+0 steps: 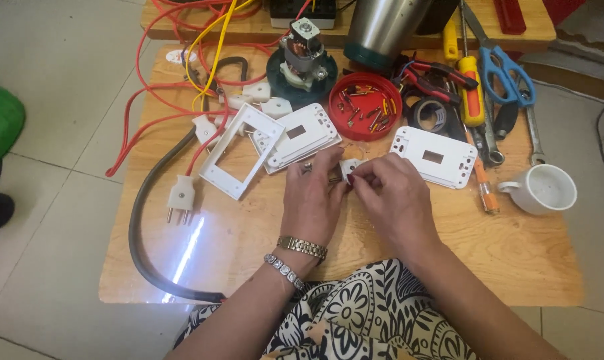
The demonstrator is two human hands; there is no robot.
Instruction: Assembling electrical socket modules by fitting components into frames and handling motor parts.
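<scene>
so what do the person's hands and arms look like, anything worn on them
Both arms are bare, with no sleeves. The left hand has a gold-toned watch and a silver link bracelet at the wrist. The right hand has dark red nail polish.

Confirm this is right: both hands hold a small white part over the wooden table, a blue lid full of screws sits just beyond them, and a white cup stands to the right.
One detail is wrong. The head view shows the lid full of screws is red, not blue. The rest holds: the left hand and right hand pinch a small white part over the wooden table, with the white cup to the right.
</scene>
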